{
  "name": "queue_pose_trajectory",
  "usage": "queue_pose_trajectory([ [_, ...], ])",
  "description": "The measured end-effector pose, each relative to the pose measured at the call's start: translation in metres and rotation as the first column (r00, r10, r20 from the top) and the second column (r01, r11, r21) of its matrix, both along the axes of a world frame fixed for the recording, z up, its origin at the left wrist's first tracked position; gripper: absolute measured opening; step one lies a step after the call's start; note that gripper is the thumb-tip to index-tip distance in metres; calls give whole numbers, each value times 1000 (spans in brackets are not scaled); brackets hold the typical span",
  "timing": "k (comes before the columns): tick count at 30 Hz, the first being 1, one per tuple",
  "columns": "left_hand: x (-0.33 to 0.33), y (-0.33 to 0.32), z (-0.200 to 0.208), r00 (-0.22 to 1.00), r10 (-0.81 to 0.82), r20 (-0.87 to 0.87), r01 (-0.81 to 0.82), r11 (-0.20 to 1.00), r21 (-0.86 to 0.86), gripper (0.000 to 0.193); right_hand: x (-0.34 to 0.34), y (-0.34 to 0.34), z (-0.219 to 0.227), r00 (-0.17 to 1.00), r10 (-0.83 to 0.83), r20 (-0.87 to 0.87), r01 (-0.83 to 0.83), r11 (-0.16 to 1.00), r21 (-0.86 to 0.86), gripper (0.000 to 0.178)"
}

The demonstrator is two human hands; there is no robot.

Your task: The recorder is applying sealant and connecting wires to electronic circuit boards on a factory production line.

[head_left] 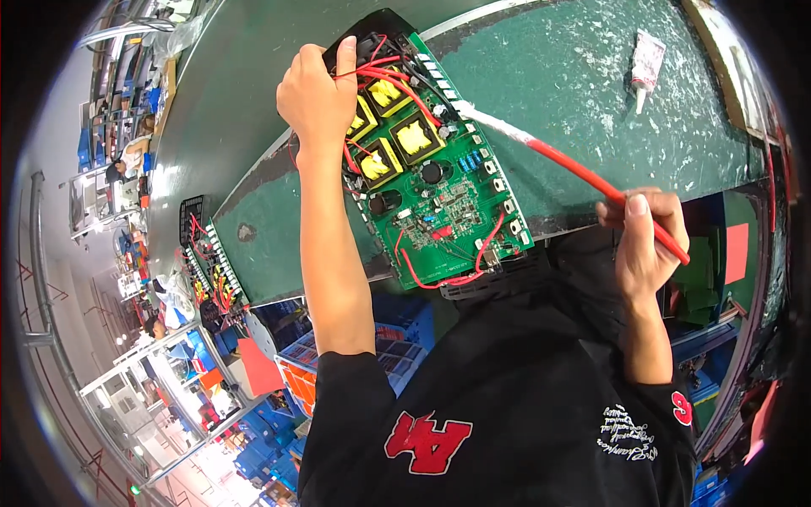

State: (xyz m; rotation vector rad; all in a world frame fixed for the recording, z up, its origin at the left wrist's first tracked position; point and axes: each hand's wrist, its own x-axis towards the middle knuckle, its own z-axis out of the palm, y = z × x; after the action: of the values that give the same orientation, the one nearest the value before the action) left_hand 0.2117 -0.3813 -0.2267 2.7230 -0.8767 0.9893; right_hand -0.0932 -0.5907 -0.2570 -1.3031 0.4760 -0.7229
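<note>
My left hand [319, 97] is closed on the far left end of a green circuit board [456, 207], by its black end panel and red wires. The board carries several yellow-wound transformers [416, 138], black capacitors and a row of tabbed components along its right edge. In my right hand [649, 241] is a long red stick [583, 171], gripped between thumb and fingers. White paste coats the stick's far end, which touches or hovers just over the board's right edge; I cannot tell which. Red wires [418, 275] loop off the board's near end.
A white tube with a nozzle [647, 63] lies on the green, white-smeared bench [566, 76] at the far right. Another wired board [215, 275] sits at the bench's left. Below the bench stands a blue crate [397, 355]. Shelves and people are in the left background.
</note>
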Motion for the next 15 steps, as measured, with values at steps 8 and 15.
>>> queue_pose_trajectory([
  [8,1,1,-1,1000,28,-7,-28,1000,11,44,-5,-4,1,998,-63,5,63,998,-23,14],
  [15,2,3,-3,999,8,35,-8,1000,8,44,-13,-5,5,999,44,30,-42,998,-39,13],
])
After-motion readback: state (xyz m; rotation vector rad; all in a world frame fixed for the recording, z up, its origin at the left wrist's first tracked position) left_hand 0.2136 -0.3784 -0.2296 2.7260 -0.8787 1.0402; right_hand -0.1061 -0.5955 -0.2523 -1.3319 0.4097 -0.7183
